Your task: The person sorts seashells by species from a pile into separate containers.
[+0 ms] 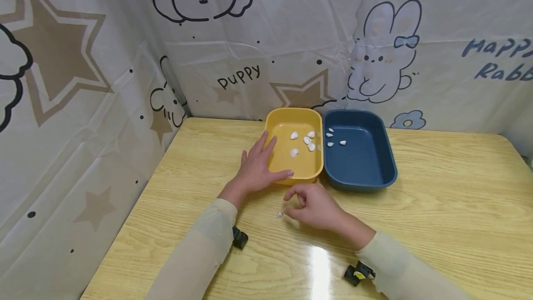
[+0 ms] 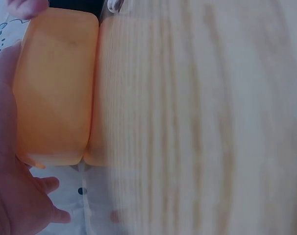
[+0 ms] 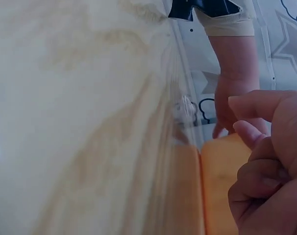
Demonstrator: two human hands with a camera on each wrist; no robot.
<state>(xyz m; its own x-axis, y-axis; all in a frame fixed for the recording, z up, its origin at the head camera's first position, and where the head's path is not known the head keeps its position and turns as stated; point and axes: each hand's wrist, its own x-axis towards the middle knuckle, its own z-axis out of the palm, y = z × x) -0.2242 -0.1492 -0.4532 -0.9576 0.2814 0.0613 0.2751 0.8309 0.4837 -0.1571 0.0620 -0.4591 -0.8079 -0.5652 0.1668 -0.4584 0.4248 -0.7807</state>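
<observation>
In the head view my left hand [image 1: 257, 169] rests on the yellow bin [image 1: 293, 180], its fingers spread along the left rim and its thumb over the near rim. Several small white seashell-like pieces [image 1: 294, 153] lie in that bin. My right hand [image 1: 317, 207] is low over the table in front of it, thumb and index finger apart, other fingers curled. Right at its thumb tip, a small whitish shell-like piece [image 1: 280, 215] lies on the wood; the right wrist view shows this piece [image 3: 186, 110] beyond the fingertips, with nothing held.
A dark blue bin [image 1: 360, 185] stands against the yellow one on its right, with several white pieces [image 1: 343, 142] toward its left side. Both sit at the back of the wooden table [image 1: 441, 198], before a printed cloth [image 1: 258, 40]. Dark wrist cameras [image 1: 239, 238] are on both sleeves.
</observation>
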